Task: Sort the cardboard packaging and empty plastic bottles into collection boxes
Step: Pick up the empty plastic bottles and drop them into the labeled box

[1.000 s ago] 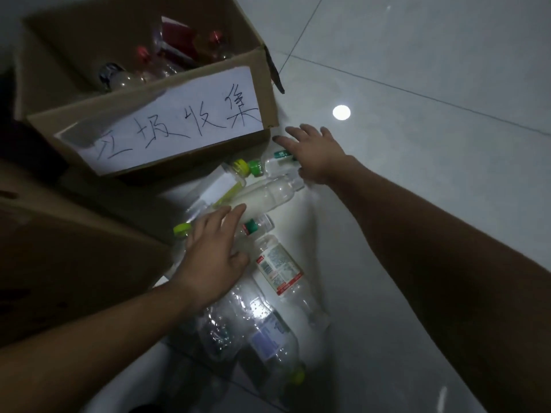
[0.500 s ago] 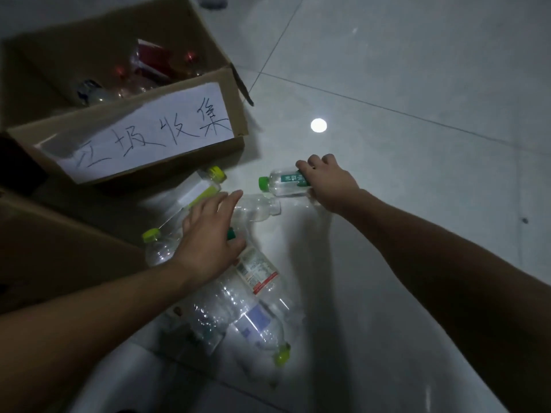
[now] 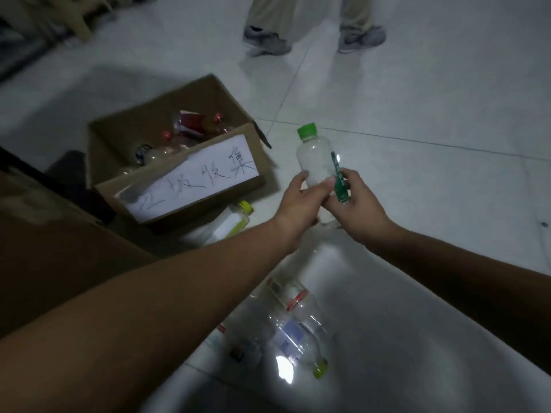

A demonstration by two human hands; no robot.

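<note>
A clear plastic bottle [image 3: 314, 158] with a green cap is held upright above the floor. My left hand [image 3: 301, 199] grips its lower body and my right hand [image 3: 354, 204] holds its base, with the green label peeling off between my fingers. To the left stands an open cardboard collection box [image 3: 238, 114] with a handwritten white paper sign; several bottles lie inside. A yellow-capped bottle [image 3: 231, 220] lies on the floor in front of the box. More empty bottles [image 3: 295, 329] lie on the floor below my arms.
A large brown cardboard sheet or box [image 3: 59, 248] fills the left side. Another person's legs and grey shoes [image 3: 267, 41] stand at the top. The floor is pale tile [image 3: 432, 99]. Chair legs show at the top left.
My right hand lifted the green-capped bottle off the floor. My left hand left the bottles on the floor and took hold of the same bottle. The view tilted up.
</note>
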